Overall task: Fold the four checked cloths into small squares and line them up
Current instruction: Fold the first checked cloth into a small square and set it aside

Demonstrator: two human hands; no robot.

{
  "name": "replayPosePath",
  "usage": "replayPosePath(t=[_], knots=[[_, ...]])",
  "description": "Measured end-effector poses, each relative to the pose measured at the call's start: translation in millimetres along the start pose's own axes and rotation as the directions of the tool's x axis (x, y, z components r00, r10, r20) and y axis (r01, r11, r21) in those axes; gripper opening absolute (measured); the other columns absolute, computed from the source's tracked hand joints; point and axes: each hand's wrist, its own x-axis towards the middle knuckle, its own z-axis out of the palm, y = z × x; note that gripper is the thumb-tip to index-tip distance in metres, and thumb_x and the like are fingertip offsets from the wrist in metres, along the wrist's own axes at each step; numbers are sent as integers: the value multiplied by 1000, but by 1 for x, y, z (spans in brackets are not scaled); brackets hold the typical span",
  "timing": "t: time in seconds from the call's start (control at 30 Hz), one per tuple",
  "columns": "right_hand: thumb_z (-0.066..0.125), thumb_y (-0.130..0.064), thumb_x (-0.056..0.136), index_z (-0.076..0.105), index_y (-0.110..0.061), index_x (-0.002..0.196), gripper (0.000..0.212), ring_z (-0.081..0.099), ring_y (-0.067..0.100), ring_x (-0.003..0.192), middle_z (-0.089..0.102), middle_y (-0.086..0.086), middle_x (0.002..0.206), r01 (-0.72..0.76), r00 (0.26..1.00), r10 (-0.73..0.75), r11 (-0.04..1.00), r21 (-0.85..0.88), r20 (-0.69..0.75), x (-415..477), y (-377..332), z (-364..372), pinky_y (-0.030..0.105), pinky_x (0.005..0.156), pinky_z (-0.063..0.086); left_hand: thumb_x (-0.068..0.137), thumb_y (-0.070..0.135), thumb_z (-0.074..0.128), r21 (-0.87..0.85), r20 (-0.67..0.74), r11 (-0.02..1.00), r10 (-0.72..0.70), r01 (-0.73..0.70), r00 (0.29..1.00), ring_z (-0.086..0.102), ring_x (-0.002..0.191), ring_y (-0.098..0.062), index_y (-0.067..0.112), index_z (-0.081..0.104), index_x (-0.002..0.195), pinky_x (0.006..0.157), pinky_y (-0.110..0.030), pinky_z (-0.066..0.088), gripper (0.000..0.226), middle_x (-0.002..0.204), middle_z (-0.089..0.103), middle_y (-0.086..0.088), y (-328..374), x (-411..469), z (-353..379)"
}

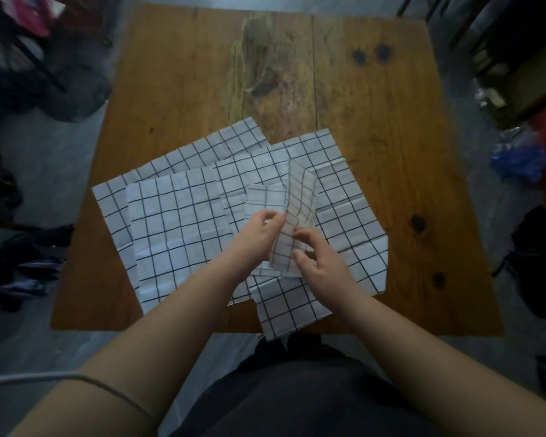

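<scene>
No words, labels, brands or numbers can be read anywhere; the cloths (183, 222) bear only a plain black grid pattern.

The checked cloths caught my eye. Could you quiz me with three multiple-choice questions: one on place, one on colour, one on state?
1. Where do the spread cloths lie?
A) on the near half of the wooden table
B) on the floor
C) over a chair

2. What colour are their grid lines?
A) red
B) green
C) black

3. The held cloth is:
A) spread flat
B) folded into a narrow strip
C) rolled into a ball

Answers:
1 A: they overlap near the person's edge.
2 C: dark lines on white.
3 B: the left hand and right hand pinch a narrow strip.
</scene>
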Motion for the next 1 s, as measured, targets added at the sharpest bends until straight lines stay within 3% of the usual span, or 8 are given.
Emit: replayPosePath(t=[0.07, 0.17, 0.33, 0.47, 0.6, 0.67, 0.8, 1.0], knots=[[50, -31, 103, 49, -34, 138, 35, 44, 0, 125, 50, -19, 137, -22, 1000, 23, 999, -47, 10, 3, 6, 6, 33, 108, 43, 100, 45, 54, 75, -35, 997, -23, 26, 999, 58, 109, -18, 23, 49, 137, 84, -35, 51, 43, 124, 57, 1, -11, 2, -5], [50, -25, 103, 49, -23, 144, 40, 43, 6, 132, 50, -5, 147, -75, 996, 81, 981, -181, 29, 5, 21, 10, 24, 107, 33, 101, 23, 57, 39, -55, 996, -78, 80, 995, 64, 94, -13, 20, 50, 122, 71, -24, 53, 22, 109, 64, 1, -27, 8, -11], [52, -19, 101, 49, -16, 144, 42, 43, 16, 138, 49, 1, 146, -188, 979, 202, 942, -280, 22, 4, 52, 8, 29, 115, 33, 95, 15, 55, 188, -141, 974, -98, 124, 985, 67, 93, -24, 21, 63, 107, 86, -49, 58, 16, 104, 70, -6, -58, 27, -19], [56, -19, 100, 49, -18, 138, 39, 52, 13, 116, 53, -1, 129, -385, 916, 373, 921, -62, -148, 4, 61, 8, 31, 96, 46, 98, 13, 55, 270, -196, 953, -81, 133, 977, 57, 85, -15, 16, 54, 125, 67, -29, 46, 27, 112, 64, -7, -56, 34, -17], [61, -20, 97, 49, -14, 127, 33, 57, 16, 86, 59, 0, 102, -537, 800, 560, 829, 159, -216, 20, 66, 9, 32, 73, 47, 97, 11, 56, 300, -276, 946, -36, 121, 961, 52, 100, -17, 22, 30, 151, 72, -24, 44, 61, 145, 45, -7, -60, 35, -16], [62, -23, 96, 49, -16, 125, 33, 57, 15, 83, 55, -6, 97, -556, 792, 575, 818, 148, -204, 28, 66, 8, 32, 71, 46, 94, 8, 55, 467, -282, 883, 94, 51, 955, 49, 119, -20, 23, 33, 151, 90, -27, 47, 63, 148, 40, -4, -62, 31, -14], [63, -31, 95, 50, -20, 113, 25, 56, 16, 79, 56, -2, 97, -595, 774, 611, 791, 138, -165, 36, 60, 8, 30, 62, 45, 95, 10, 54, 775, 7, 592, 341, -220, 940, 30, 144, -21, 25, 54, 140, 121, -38, 23, 48, 153, 43, -1, -68, 23, -5], [66, -28, 91, 59, -18, 99, 14, 66, 32, 99, 68, 9, 103, -607, 775, 627, 773, 185, -79, 47, 62, 12, 50, 90, 57, 100, 24, 48, 846, 231, 448, 178, -288, 956, 7, 155, -24, 32, 31, 155, 125, -40, 8, 59, 168, 17, 0, -84, 17, 19]])
